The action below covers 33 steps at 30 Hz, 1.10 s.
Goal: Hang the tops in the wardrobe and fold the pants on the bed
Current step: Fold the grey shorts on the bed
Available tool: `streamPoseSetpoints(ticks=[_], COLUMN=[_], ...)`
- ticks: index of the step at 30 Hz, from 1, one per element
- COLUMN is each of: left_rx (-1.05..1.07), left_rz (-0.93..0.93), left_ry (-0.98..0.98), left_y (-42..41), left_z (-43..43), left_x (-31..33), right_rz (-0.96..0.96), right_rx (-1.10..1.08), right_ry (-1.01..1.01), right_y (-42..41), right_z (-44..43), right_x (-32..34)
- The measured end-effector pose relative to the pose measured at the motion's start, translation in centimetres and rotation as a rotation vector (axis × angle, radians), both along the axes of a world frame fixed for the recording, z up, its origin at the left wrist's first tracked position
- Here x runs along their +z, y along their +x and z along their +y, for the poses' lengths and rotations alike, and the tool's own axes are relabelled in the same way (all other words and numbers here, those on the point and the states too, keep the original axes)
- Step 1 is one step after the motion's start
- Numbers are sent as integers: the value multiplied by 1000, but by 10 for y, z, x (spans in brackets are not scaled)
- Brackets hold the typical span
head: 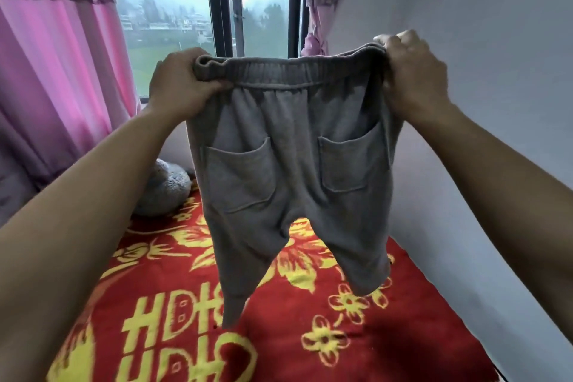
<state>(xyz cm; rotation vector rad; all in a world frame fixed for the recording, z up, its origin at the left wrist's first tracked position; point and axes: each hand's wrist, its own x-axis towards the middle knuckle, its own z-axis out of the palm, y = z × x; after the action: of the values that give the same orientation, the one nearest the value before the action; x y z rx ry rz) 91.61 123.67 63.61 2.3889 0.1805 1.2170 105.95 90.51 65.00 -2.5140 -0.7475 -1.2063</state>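
While left hand [181, 88], right hand [414, 74] fingers [217, 85] pinch waistband [294, 71], pants [291, 170] hang over blanket [310, 347], blocking lower window [173, 25].

The pants [291, 170] are a plain, dull grey-brown all over, waistband and pockets alike. The bed cover [310, 350] is bright red with yellow flowers and blocky yellow letters, and at its far edge lies a mottled grey-and-white plush toy [167, 186]. The curtains [55, 71] are pink with a darker purple lace band, the window frame [217, 3] dark, the wall [465, 25] pale lilac-white.
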Motion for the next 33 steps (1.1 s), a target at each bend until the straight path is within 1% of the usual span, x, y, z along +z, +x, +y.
streamPoseSetpoints(ticks=[3, 7, 9, 10, 11, 12, 14, 15, 18, 20, 21, 23, 28, 31, 33], left_rx=[89, 308, 391, 395, 361, 288, 101, 53, -6, -26, -17, -26, -118, -79, 10], left_rz=[39, 118, 168, 196, 228, 248, 241, 239, 210, 97, 31, -70, -220, -199, -142], left_ry=[93, 198, 223, 185, 106, -11, -304, -403, -580, -648, -641, -613, -493, -424, -414], left_y=[6, 27, 44, 55, 66, 78, 105, 118, 159, 180, 188, 199, 209, 202, 189], left_z=[3, 7, 12, 16, 21, 27, 39, 45, 59, 64, 64, 66, 68, 66, 64], left_x=[2, 6, 7, 6, 3, -1, -16, -27, -55, -64, -64, -55, -3, 17, 9], right_rz=[-55, -123, -100, -52, 9, 72, 197, 259, 467, 568, 568, 510, 301, 246, 236], right_rx=[-56, -121, -132, -114, -79, -35, 58, 101, 213, 278, 306, 352, 405, 410, 415], right_ry=[-50, -52, -48, -32, 1, 51, 137, 158, 232, 334, 372, 421, 516, 523, 497], right_y=[8, 31, 49, 59, 70, 82, 109, 124, 167, 192, 202, 218, 220, 208, 196], right_z=[4, 9, 14, 19, 24, 31, 49, 59, 90, 105, 111, 120, 121, 110, 102], right_x=[-3, 1, 1, 0, -2, -6, -15, -22, -38, -42, -41, -33, 0, 9, -2])
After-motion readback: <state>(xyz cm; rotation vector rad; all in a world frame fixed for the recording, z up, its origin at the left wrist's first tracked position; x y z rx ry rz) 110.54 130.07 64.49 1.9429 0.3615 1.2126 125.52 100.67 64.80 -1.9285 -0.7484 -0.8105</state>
